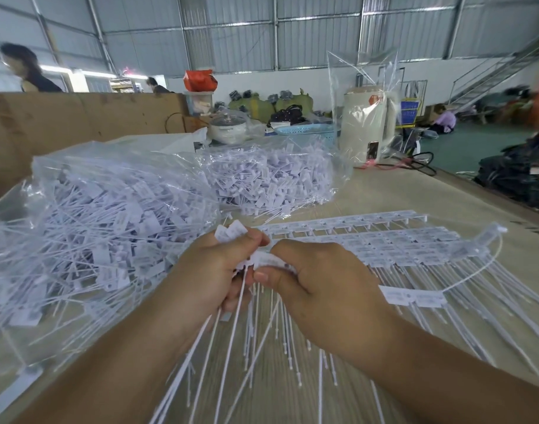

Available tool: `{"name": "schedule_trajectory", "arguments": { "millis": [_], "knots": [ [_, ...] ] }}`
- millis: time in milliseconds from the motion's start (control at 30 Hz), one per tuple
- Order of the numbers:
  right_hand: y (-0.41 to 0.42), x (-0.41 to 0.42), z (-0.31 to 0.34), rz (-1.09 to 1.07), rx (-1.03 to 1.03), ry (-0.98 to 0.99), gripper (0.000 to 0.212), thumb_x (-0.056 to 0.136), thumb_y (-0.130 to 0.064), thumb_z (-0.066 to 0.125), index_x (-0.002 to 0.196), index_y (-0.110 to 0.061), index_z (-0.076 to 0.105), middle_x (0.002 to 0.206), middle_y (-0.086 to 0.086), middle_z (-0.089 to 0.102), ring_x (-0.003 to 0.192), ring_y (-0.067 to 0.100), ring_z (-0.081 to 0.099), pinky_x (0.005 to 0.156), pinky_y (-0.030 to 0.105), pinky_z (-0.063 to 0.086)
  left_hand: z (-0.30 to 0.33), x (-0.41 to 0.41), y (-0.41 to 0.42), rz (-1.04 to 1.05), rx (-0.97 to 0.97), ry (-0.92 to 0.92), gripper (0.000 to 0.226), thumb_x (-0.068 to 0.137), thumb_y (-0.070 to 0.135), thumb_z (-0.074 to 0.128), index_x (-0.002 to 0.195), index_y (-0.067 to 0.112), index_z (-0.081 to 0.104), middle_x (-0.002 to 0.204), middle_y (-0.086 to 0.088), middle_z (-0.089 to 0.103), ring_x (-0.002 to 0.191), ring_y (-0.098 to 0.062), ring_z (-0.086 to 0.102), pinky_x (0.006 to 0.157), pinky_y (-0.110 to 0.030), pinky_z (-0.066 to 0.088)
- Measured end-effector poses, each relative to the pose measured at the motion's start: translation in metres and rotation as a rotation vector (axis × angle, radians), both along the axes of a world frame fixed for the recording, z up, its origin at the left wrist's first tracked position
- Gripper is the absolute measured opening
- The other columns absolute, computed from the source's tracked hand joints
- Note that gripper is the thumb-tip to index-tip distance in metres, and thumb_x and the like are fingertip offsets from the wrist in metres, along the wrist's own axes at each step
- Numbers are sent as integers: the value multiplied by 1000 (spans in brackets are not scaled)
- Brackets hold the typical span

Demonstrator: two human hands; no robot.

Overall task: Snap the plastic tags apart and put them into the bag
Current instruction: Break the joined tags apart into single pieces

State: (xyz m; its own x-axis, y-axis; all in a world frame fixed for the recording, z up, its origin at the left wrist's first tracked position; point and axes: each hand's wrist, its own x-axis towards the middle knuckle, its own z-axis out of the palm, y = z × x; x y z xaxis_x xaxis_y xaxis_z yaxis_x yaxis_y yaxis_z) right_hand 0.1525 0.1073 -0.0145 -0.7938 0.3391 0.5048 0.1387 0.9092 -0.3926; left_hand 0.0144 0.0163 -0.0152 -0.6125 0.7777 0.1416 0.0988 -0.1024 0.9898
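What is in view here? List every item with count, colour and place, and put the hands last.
near bag of loose tags: one, clear, left on the table
far bag of tags: one, clear, centre back
joined tag strips: several, white, flat on the right
table: one, beige
kettle: one, cream, under clear plastic, back right
pot: one, white, back centre
basket: one, blue, beside the pot
cardboard: brown, back left
left hand: gripping white tags
right hand: pinching the same bundle

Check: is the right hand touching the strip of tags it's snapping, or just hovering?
Touching. The head view shows the right hand with thumb and fingers curled round the strip of tags, pinching it beside the left hand.
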Motion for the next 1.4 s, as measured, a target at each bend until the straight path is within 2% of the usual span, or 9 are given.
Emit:
{"name": "schedule_trajectory", "arguments": {
  "millis": [100, 233, 500, 667, 933, 1067, 1200, 1300, 1400],
  "knots": [
    [-3, 0, -1, -2, 30, 44, 25, 95, -48, 49, 111, -32, 61, 71, -10, 52, 65, 12, 46, 50, 25, 27, 3, -1, -2, -17, -39, 14, 19, 81, 43, 70, 73, 26, 73, 44, -5, 47, 29, -12, 32, 39, -16, 29],
    [-8, 0, -2, -12, 136, 53, 30, 96, -47, 44, 108, -29, 65, 79, -6, 65, 71, 19, 60, 56, 29, 36, 16, 1, -11, -110, -191, 102, 30, 72, 56, 61, 59, 29, 69, 46, -5, 50, 30, -13, 33, 39, -16, 31],
    [-18, -3, -3, -123, 345, 172, 33, 90, -36, 45, 81, -18, 71, 58, -2, 60, 47, 23, 58, 39, 28, 41, 30, 1, -18, -141, -247, -48, 26, 84, 35, 64, 68, 15, 72, 47, -8, 44, 33, -14, 31, 37, -14, 26],
    [-18, -5, -4, -151, 477, 178, 13, 78, -29, 70, 72, -18, 67, 52, -3, 53, 40, 21, 50, 40, 23, 28, 36, -2, -22, -198, -308, -13, 29, 79, 34, 64, 78, 5, 66, 45, -6, 41, 29, -11, 28, 35, -12, 25],
    [-13, -5, -8, -119, 545, 50, 37, 45, -19, 90, 75, -18, 69, 50, -3, 50, 38, 21, 47, 41, 24, 29, 33, -2, -21, -148, -441, 80, 27, 87, 18, 64, 63, 9, 56, 41, -4, 37, 28, -10, 27, 34, -14, 25],
    [-15, -8, -8, -167, 539, -60, 35, 44, -28, 91, 71, -23, 69, 46, -6, 50, 35, 19, 49, 42, 21, 23, 26, 0, -17, 21, -528, 427, 50, 87, 26, 65, 41, 20, 46, 38, 4, 39, 31, -10, 30, 41, -21, 27],
    [-14, -4, -2, -195, 489, -67, 33, 45, -27, 91, 64, -21, 64, 43, -4, 50, 32, 21, 48, 39, 21, 22, 18, 2, -15, 301, -453, 788, 37, 92, 35, 59, 59, 19, 53, 42, 7, 52, 35, -4, 47, 47, -23, 28],
    [-8, 5, 7, -221, 392, 26, 29, 64, -27, 82, 59, -19, 55, 44, -3, 49, 32, 22, 46, 35, 22, 28, 23, -14, -20, 440, -285, 555, 29, 93, 39, 60, 68, 27, 67, 46, 6, 60, 33, -4, 47, 52, -24, 32],
    [-4, 10, 16, -220, 329, 41, 27, 90, -37, 58, 72, -19, 52, 53, -1, 54, 43, 24, 50, 41, 25, 23, 22, -11, -19, 246, -241, 284, 20, 90, 47, 60, 75, 40, 70, 49, 5, 60, 37, -8, 46, 45, -23, 38]
  ]
}}
